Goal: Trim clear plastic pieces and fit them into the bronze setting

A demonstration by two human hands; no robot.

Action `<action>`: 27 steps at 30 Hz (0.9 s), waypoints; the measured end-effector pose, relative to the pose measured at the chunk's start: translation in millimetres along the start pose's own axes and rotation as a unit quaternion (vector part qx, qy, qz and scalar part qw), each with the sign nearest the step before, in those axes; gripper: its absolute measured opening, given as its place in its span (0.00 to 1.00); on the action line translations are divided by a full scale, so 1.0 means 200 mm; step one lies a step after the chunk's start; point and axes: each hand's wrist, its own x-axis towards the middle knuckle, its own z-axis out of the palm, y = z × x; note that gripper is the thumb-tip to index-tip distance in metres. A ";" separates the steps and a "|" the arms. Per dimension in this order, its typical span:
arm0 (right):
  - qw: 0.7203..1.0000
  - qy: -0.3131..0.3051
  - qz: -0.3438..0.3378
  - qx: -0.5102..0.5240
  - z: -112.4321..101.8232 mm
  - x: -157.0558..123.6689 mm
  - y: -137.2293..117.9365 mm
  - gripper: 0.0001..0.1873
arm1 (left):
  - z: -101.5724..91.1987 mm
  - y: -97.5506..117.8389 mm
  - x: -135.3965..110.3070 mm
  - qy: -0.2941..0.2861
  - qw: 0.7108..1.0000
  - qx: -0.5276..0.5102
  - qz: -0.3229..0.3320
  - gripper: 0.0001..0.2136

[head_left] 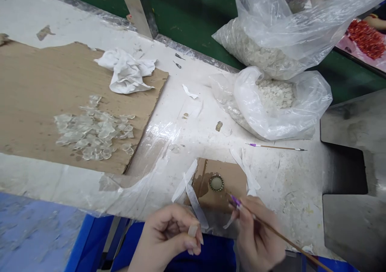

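Note:
My left hand [173,235] pinches a small translucent flat piece [193,231] between thumb and fingers, at the front edge of the table. In my right hand [259,231] is a thin brown stick with a purple tip [235,200], held like a pen and pointing up and left. Just beyond that tip, a round ornate metal setting with a pale centre [216,182] lies on a small cardboard piece [232,173]. White tape strips [184,183] run along both sides of this cardboard.
Translucent discs [96,131] lie heaped on a large cardboard sheet [30,87] beside a crumpled white cloth [126,71]. Two plastic bags [271,103] of pale pieces stand back right. A second purple-tipped stick [277,147] lies before them. Metal plates [356,231] border the right.

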 end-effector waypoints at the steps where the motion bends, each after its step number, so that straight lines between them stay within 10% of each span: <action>1: 0.999 -0.016 -0.002 -0.031 0.00 0.01 0.02 0.08 | -0.01 0.00 0.00 -0.005 1.000 -0.009 -0.003 0.05; 14: 0.999 -0.012 -0.034 -0.029 0.01 0.02 0.03 0.07 | 0.16 0.04 0.01 0.096 0.992 -0.054 -0.064 0.11; 21: 0.969 0.041 0.067 0.234 0.10 0.00 -0.17 0.10 | 0.10 -0.03 0.00 -0.003 0.992 -0.098 -0.081 0.08; 27: 0.972 0.040 0.053 0.223 0.14 -0.03 -0.17 0.10 | 0.08 -0.09 -0.01 -0.047 0.990 -0.117 -0.059 0.07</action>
